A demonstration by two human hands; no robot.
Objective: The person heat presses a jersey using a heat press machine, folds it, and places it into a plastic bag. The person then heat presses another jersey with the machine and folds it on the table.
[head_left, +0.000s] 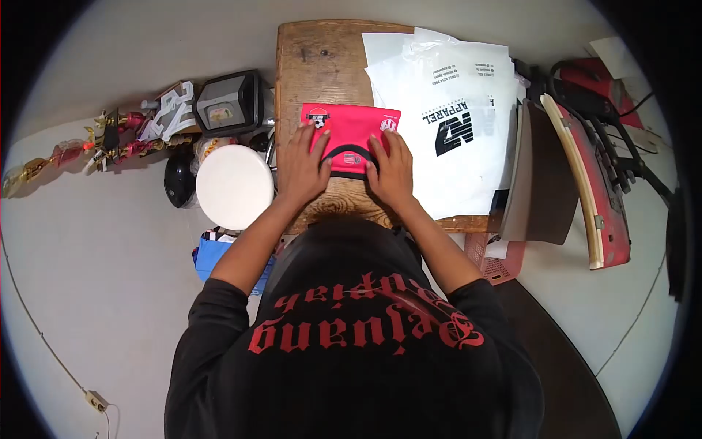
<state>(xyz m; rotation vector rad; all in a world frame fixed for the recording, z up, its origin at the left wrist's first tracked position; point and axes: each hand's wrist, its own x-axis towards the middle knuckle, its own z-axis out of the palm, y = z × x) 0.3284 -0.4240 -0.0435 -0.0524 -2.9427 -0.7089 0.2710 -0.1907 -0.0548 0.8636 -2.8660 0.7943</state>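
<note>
A folded red jersey [349, 130] with a black collar and printed badges lies on the wooden table, close to my body. My left hand [303, 165] rests on its left side, fingers stretched out over the cloth and thumb near the collar. On the opposite side, my right hand [393, 167] lies on the jersey with its fingers apart and its thumb by the collar edge. Both palms face down, and neither hand grips the cloth. White plastic bags [457, 164] printed with "APPAREL" are spread to the right of my right hand.
The wooden table [322, 69] carries the jersey and bags. A round white stool [235, 186] stands at the left, near a dark-framed box [228, 104] and trophies [117, 135]. Right of the table are a brown panel [545, 175], a red board [603, 197] and a pink basket [504, 267].
</note>
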